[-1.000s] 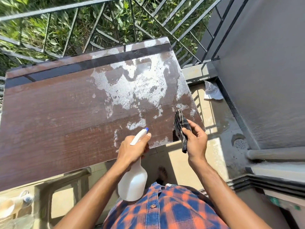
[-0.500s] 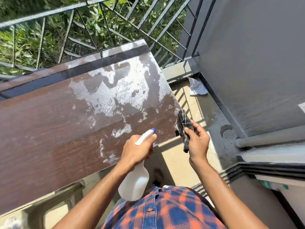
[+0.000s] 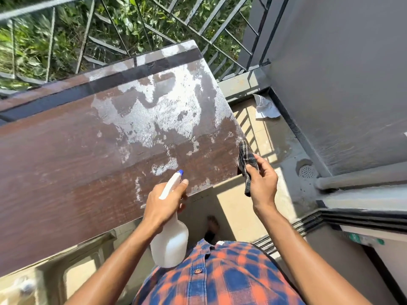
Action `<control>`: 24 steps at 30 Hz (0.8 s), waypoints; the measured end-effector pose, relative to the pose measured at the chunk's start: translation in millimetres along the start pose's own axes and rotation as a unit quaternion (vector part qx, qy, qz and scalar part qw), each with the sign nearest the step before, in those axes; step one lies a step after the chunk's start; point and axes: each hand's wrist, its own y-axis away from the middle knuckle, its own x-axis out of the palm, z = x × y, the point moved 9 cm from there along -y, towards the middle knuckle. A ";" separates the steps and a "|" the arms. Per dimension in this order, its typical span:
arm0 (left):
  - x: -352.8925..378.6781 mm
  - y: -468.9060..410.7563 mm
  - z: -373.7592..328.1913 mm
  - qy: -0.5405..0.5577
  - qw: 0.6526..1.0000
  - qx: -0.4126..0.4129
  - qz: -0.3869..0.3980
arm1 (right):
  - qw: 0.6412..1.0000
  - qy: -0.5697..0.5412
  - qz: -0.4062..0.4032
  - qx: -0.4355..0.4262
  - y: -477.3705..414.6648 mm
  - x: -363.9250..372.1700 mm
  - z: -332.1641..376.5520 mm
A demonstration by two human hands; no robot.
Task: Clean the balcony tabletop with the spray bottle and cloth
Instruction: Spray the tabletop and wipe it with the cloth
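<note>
Left grip (image 3: pixel 161 203) curls round the spray bottle (image 3: pixel 170 245) at the tabletop (image 3: pixel 66 161) edge; right grip (image 3: pixel 263 183) pinches the cloth (image 3: pixel 245 159).

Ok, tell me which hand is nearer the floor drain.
Right. The right hand, holding the cloth, is just left of the drain; the left hand, on the bottle, is farther left.

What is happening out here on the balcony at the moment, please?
A person in a checked shirt stands at a brown tabletop. The left hand grips a white spray bottle pointed at the tabletop, which has whitish patches across its right part. The right hand holds a dark checked cloth beside the near right corner, not spread on the surface.
</note>
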 end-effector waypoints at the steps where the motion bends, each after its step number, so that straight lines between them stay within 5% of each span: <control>1: -18.1 1.5 12.0 0.029 0.999 -0.009 -0.030 | 0.999 0.032 0.030 -0.013 0.7 15.3 0.1; 5: -82.9 13.0 62.9 0.111 0.982 -0.050 -0.146 | 0.968 0.167 0.144 -0.122 19.2 89.7 4.8; 8: -119.8 27.7 97.1 0.145 0.964 -0.075 -0.208 | 0.895 0.253 0.279 -0.239 73.8 169.3 -5.1; 10: -135.2 37.2 116.1 0.172 0.952 -0.089 -0.235 | 0.811 0.316 0.383 -0.310 121.4 219.2 -28.8; 13: -145.0 46.9 136.3 0.214 0.937 -0.106 -0.255 | 0.637 0.423 0.503 -0.403 182.6 258.5 -81.3; 15: -149.3 51.3 147.7 0.243 0.925 -0.124 -0.266 | 0.566 0.457 0.536 -0.428 200.1 262.0 -103.7; 20: -151.1 53.5 159.0 0.288 0.909 -0.138 -0.268 | 0.522 0.476 0.525 -0.475 171.4 271.9 -99.0; 24: -158.8 53.7 158.6 0.311 0.901 -0.134 -0.272 | 0.556 0.500 0.493 -0.445 128.4 325.8 -76.5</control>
